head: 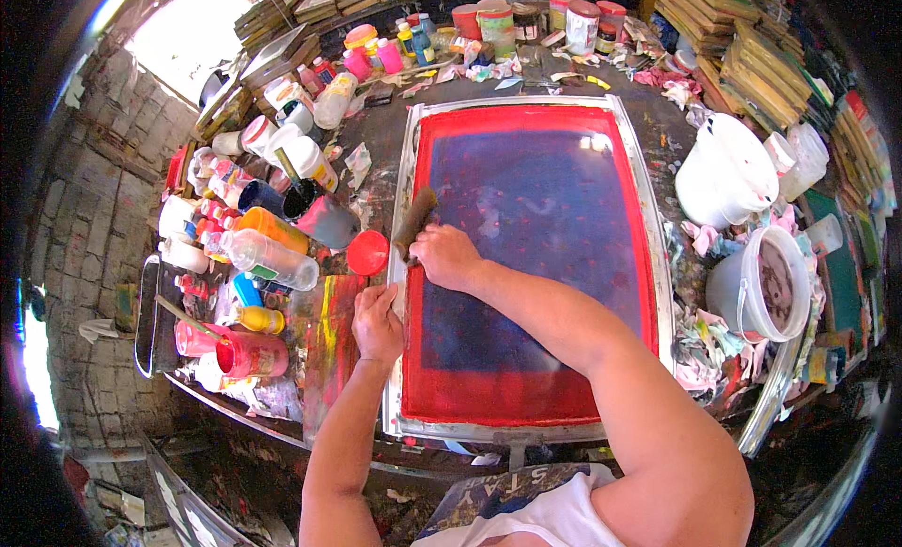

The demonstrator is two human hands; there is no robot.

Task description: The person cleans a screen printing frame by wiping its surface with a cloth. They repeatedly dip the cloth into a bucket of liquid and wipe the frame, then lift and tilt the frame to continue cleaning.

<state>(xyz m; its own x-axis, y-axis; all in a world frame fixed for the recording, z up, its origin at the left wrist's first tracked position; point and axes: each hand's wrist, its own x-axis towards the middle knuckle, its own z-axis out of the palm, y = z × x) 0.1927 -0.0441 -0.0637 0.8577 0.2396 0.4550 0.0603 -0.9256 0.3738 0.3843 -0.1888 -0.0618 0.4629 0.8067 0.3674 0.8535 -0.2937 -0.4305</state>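
A screen-printing frame point(661, 279) with pale rails lies before me. Its mesh point(535, 265) is dark blue-purple, bordered by wet red ink. My right hand point(445, 259) grips a short squeegee with a brown handle point(418, 217), tilted over the frame's left rail. Just below it, my left hand point(378, 325) is closed at the same rail on a pale flat piece point(399, 300), mostly hidden by the fingers. A round red lid point(368, 253) lies left of the squeegee. Under my left wrist is a paint-streaked board point(328, 335).
Bottles and ink containers crowd the left, including a red ink cup point(250, 354) and a dark ink pot point(320, 212). Right of the frame stand a white bucket point(726, 170) and an open pail point(726, 293) among crumpled rags point(705, 342). Stacked wooden frames point(764, 68) rise at back right.
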